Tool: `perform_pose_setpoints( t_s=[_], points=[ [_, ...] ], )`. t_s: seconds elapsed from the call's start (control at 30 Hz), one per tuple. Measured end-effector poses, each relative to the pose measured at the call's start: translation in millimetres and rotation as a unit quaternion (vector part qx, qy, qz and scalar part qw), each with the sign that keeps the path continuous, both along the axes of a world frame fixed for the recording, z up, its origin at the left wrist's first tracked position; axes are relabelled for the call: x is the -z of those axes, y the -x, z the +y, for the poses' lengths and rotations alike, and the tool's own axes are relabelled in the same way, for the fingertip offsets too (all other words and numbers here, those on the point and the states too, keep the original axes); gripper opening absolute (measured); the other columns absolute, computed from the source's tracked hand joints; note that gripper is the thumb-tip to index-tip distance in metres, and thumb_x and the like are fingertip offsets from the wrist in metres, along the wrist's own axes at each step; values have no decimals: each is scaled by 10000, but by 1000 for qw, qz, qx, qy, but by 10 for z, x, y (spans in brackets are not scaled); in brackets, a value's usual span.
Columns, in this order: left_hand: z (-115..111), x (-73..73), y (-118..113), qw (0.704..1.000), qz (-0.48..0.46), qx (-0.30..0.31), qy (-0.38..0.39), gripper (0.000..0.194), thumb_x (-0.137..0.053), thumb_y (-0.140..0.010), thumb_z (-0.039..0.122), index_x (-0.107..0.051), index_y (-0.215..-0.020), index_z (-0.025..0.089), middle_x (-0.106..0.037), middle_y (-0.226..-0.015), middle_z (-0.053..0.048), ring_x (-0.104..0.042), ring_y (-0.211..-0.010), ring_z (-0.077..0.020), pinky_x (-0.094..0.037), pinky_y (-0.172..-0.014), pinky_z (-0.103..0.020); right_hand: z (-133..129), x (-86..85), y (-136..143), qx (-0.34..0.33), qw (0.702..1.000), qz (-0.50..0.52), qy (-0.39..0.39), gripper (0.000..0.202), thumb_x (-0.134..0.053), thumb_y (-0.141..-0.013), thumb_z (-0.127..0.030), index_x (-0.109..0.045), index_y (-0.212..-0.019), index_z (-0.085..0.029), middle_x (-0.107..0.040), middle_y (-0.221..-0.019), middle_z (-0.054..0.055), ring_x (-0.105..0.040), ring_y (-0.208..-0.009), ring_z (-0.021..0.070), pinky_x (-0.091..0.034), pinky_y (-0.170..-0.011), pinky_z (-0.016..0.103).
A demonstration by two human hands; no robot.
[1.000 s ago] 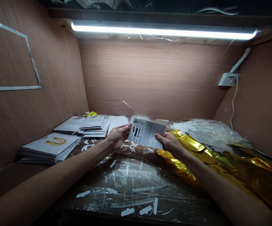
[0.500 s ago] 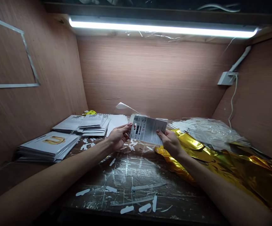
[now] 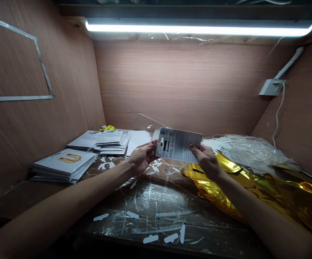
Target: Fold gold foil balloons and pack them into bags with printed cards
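A flat printed packet, grey-white with small text, a barcode and a hang hole, is held up over the middle of the table, slightly tilted. My left hand pinches its left end beside the hang hole. At the other end my right hand grips it, thumb on the printed face and the other fingers hidden behind. A clear plastic flap with a dotted edge sticks up behind the packet. Gold foil balloons lie below and beside my right hand.
Stacked packets with a gold U picture stand at the left, more packets behind them. White hang tabs are scattered over the tabletop. A clear bag of white sticks lies back right. Wood panels enclose the bench.
The packet and both hands have shifted slightly to the right in view, as has the whole scene. The packet is turned a little flatter, and the clear flap behind it has changed shape.
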State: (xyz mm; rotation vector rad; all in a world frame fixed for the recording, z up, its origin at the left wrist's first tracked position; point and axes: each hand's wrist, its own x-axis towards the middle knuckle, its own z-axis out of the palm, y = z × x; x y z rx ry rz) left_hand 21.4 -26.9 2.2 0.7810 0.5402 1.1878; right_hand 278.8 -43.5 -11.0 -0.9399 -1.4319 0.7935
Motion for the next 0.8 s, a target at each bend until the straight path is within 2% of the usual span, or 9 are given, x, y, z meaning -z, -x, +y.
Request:
perform_pose_setpoints(
  t_s=[0.13,0.27,0.33,0.47,0.67,0.8],
  points=[
    [-18,8,3,1000,-5,15,-4,195,-564,-1002,167,-753,-1011,119,-777,-1005,-117,-754,-849,-211,-635,-803,-382,-36,-107,-90,24,997,-64,-31,380,-650,-894,-547,-640,-820,-174,-611,-770,47,-517,-691,193,-416,-615,298],
    [-46,5,-7,1000,-4,20,-7,200,-560,-1008,171,-750,-1007,108,-780,-1002,-118,-755,-868,-207,-632,-820,-372,-75,-122,-111,124,976,-165,-74,422,-608,-916,-567,-654,-807,-162,-597,-720,37,-494,-671,190,-392,-598,297],
    [-61,0,-17,1000,-7,12,4,206,-549,-1013,164,-748,-999,109,-782,-990,-109,-754,-854,-199,-634,-813,-371,-78,-87,-95,152,967,-186,-86,442,-577,-932,-578,-649,-807,-160,-593,-710,32,-482,-653,183,-384,-590,296],
    [-71,-3,-25,1000,-12,-8,22,202,-543,-1011,138,-742,-984,118,-782,-978,-93,-753,-845,-192,-640,-799,-375,-67,-46,-78,160,963,-195,-97,451,-540,-947,-582,-637,-807,-164,-585,-701,23,-473,-638,176,-371,-580,292],
    [-48,36,-9,1000,-12,14,-9,167,-598,-984,149,-749,-1026,92,-774,-977,-116,-753,-884,-208,-633,-894,-429,-110,-153,-140,217,943,-220,-123,448,-575,-919,-561,-594,-705,-167,-529,-606,12,-442,-620,170,-336,-566,294],
    [-41,60,-5,999,-24,16,-18,170,-597,-982,134,-756,-1019,89,-772,-951,-112,-746,-848,-188,-639,-894,-435,-116,-117,-113,196,955,-195,-105,450,-554,-935,-576,-615,-763,-165,-558,-653,20,-459,-641,176,-362,-592,297]
  ],
)
